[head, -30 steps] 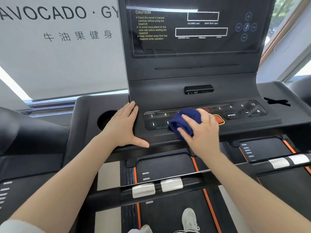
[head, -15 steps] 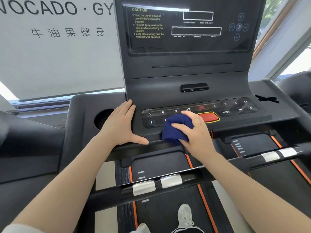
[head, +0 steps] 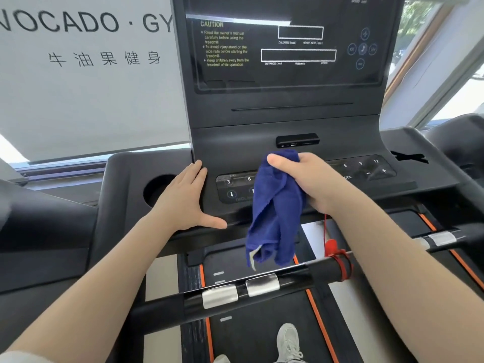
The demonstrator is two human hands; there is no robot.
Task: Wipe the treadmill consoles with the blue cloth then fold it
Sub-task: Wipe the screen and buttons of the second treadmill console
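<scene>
Blue cloth dangling below right hand grip, above handlebar

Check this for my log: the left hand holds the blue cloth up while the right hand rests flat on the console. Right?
Sides swapped. The head view shows the right hand gripping the hanging cloth and the left hand flat on the console.

Two bare arms with no sleeves near the wrists, left hand and right hand with no gloves, a bit of white sleeve far behind the left hand, a white lace-up sneaker below the right hand
</scene>
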